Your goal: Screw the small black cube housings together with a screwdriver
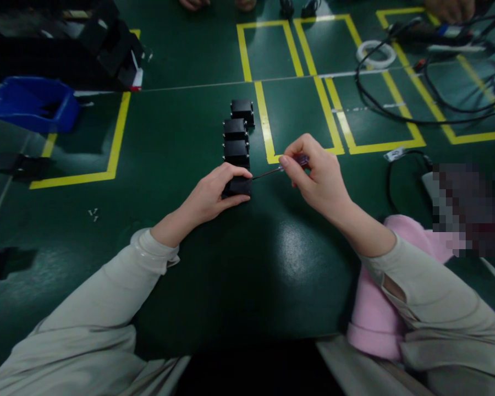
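On the green table, my left hand [215, 191] is closed around a small black box [240, 187], thumb and fingers on opposite sides of it. My right hand [315, 173] grips the handle of a screwdriver [268, 173], whose thin shaft points left. Its tip meets the right side of the box, near my left fingertips; the exact contact point is too small to make out. Just beyond, several similar black boxes [236, 149] stand in a row leading away from me, with small shiny screw heads at their sides.
Small screws [94, 214] lie to the left. A blue bin [35, 104] and black parts [107, 49] are at the back left. Yellow tape [266, 124] marks rectangles. Black cables [396, 113] and a white tape roll [376, 54] lie back right. Other people's hands [451, 8] show at the far edge.
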The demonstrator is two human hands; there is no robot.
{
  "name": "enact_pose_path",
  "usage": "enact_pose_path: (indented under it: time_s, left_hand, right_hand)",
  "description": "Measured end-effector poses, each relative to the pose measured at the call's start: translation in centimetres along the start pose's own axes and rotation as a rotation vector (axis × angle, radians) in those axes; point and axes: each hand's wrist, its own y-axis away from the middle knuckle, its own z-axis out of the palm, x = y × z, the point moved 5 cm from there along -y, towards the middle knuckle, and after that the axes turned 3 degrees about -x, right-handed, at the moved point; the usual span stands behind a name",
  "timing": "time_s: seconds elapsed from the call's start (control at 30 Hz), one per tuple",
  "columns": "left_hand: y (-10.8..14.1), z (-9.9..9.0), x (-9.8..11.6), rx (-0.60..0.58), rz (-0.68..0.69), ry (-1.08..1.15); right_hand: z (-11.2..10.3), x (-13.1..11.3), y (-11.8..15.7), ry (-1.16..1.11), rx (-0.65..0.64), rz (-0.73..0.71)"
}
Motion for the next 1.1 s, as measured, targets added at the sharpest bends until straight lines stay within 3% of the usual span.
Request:
enact_pose_path:
  time_s: [0.67,1.1]
  left_hand:
    - [-0.09,-0.07,0.13,0.009,0.014,-0.002]
    - [-0.03,-0.05,0.14,0.009,0.007,-0.002]
  right_hand:
    - [0.14,-0.4,0.26,0.043,0.007,-0.067]
    - [0.05,-0.25,0.21,0.01,-0.004,-0.033]
